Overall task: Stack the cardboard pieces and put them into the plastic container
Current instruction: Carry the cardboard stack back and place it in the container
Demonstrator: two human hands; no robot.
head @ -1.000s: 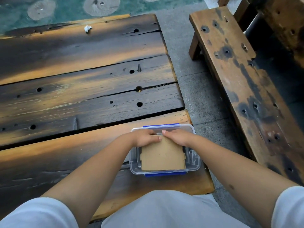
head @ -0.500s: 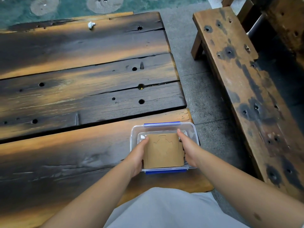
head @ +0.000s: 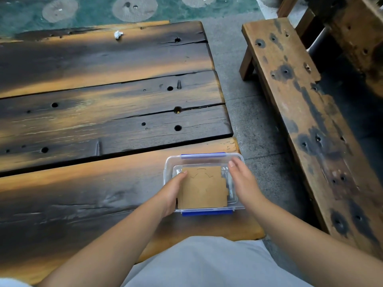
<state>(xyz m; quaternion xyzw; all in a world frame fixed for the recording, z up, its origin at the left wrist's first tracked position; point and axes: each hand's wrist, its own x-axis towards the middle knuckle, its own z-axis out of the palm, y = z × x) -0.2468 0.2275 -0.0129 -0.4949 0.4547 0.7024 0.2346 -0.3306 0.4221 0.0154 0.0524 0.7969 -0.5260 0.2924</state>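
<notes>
Lower centre: left hand open against cardboard stack inside clear container; right hand open. Careless withdrawal might skew the stack.

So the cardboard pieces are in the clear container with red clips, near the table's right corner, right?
Not quite: the head view shows blue clips, not red. The cardboard pieces do lie in the clear container near the table's right corner.

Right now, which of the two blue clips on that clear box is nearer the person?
The blue clip on the plastic container's near edge, between the wrists; the other clip lies on the far edge.
</notes>
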